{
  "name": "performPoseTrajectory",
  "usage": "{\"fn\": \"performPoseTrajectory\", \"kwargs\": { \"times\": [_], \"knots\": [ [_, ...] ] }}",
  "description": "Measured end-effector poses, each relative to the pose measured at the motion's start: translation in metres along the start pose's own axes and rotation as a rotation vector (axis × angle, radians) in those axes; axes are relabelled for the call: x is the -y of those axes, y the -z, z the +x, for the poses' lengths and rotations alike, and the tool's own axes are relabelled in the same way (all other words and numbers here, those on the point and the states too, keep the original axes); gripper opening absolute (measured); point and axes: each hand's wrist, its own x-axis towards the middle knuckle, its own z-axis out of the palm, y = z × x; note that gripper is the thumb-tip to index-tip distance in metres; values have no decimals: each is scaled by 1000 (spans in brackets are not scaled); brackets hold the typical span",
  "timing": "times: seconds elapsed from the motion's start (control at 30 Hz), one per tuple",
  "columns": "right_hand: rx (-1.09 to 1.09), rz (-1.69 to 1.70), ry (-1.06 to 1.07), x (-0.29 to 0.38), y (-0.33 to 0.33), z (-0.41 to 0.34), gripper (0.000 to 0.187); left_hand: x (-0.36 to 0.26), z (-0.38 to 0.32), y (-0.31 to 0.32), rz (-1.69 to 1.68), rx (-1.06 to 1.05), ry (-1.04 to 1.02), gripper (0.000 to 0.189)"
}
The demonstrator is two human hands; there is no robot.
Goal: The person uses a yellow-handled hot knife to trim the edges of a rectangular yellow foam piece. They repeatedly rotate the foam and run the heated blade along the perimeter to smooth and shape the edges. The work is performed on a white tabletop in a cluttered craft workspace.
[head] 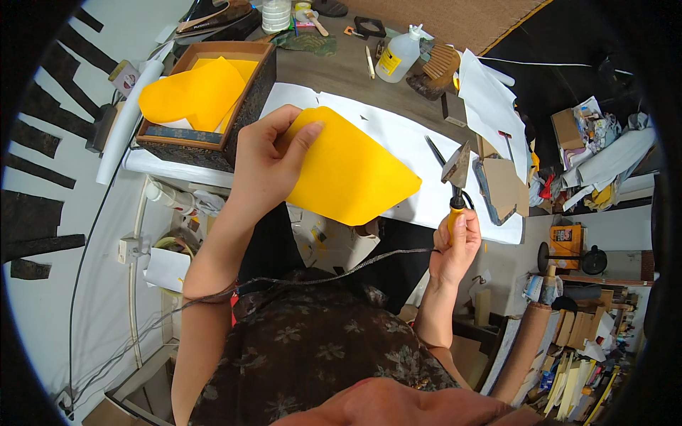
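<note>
Between the thumb and fingers of my left hand (272, 160) is a flat yellow sheet piece (351, 170) with rounded corners, held up over the table's front edge. My right hand (458, 247) grips the yellow handle of a small corded hand iron (456, 169). Its wedge-shaped metal head points up and away from me, apart from the yellow piece. From the handle a dark braided cord (367, 262) runs left across my lap. Beyond the iron's head lies a dark pointed tool (434, 149), partly hidden, on white paper (394, 128).
A patterned box (256, 88) holding more yellow pieces (194, 93) stands at the left. Farther back are a spray bottle (398, 56), a brush (439, 64) and a clothes iron (205, 18). Cardboard pieces (498, 186) lie at the right. A rolled white sheet (130, 120) leans left.
</note>
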Motion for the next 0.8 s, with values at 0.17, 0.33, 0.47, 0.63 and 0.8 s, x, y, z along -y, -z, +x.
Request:
{"fn": "performPoseTrajectory", "kwargs": {
  "times": [0.17,0.33,0.47,0.63,0.8],
  "knots": [
    [-90,14,-33,-11,-4,9,24,0,-1,-9,-104,11,68,20],
    [-60,42,-35,-27,-22,22,45,8,-6,-19,-218,-67,76,20],
    [-97,1,33,-27,-28,23,41,15,-8,-15,-274,-45,100,20],
    [-58,176,-75,-28,-28,29,41,28,-10,-22,-262,-200,131,24],
    [-120,135,77,-27,-29,24,43,51,5,-8,-282,-349,-92,28]
  ]
}}
